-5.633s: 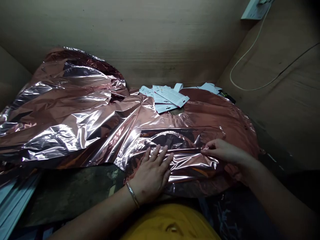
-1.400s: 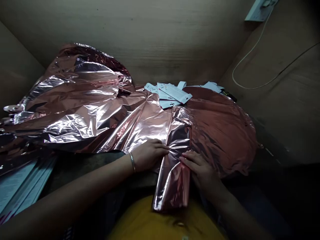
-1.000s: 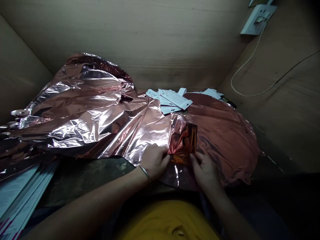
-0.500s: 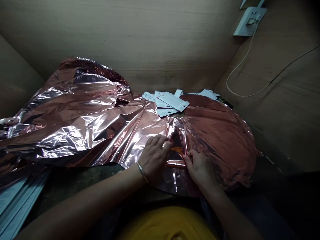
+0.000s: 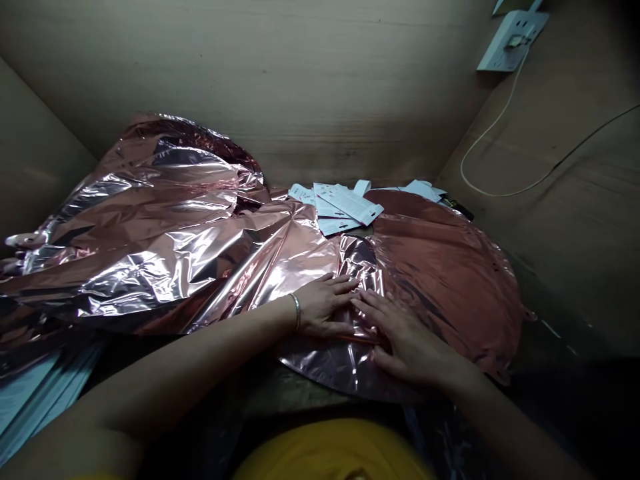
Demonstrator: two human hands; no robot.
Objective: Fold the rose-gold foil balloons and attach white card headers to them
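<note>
Rose-gold foil is what we are pressing flat, our left hand and right hand spread wide, apparently gripping nothing.

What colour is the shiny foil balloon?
The foil balloon is metallic rose gold, shown best in the head view.

A worn dark bench carries crumpled rose-gold foil balloons, white printed cards at the back, and pale blue sheets at the left.
</note>
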